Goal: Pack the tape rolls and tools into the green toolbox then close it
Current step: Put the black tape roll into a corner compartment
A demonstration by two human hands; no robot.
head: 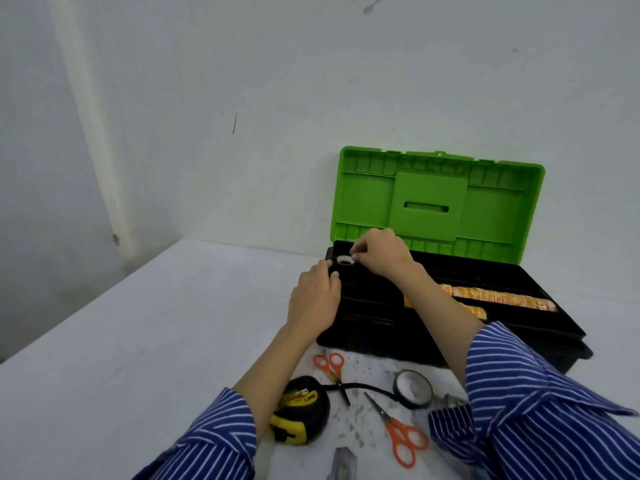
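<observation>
Both hands reach from striped blue sleeves (540, 403) to the left end of the toolbox (450, 306): the left hand (313, 299) rests on the box's near left corner with its fingers curled over the rim, though whether they grip anything I cannot tell, and the right hand (379, 256) pinches a small white tape roll (345, 260) with curled fingertips, holding it just over the black tray at the far left corner. Nearest the camera on the white counter (138, 341) lies a small grey object (343, 464) (too blurred to name), then a pair of orange-handled scissors (398, 431) with the blades pointing away to the left. Beside them to the left sits a black-and-yellow tape measure (299, 408), its black strap trailing right toward a roll of black tape (414, 388) lying flat. A second, smaller pair of orange scissors (329, 365) lies just in front of the toolbox. Inside the box's black tray, right of the forearm, are two long orange-patterned packs (498, 296) lying lengthwise. Behind, the green lid (440, 199) stands upright and open, leaning toward the pale wall (242, 98).
</observation>
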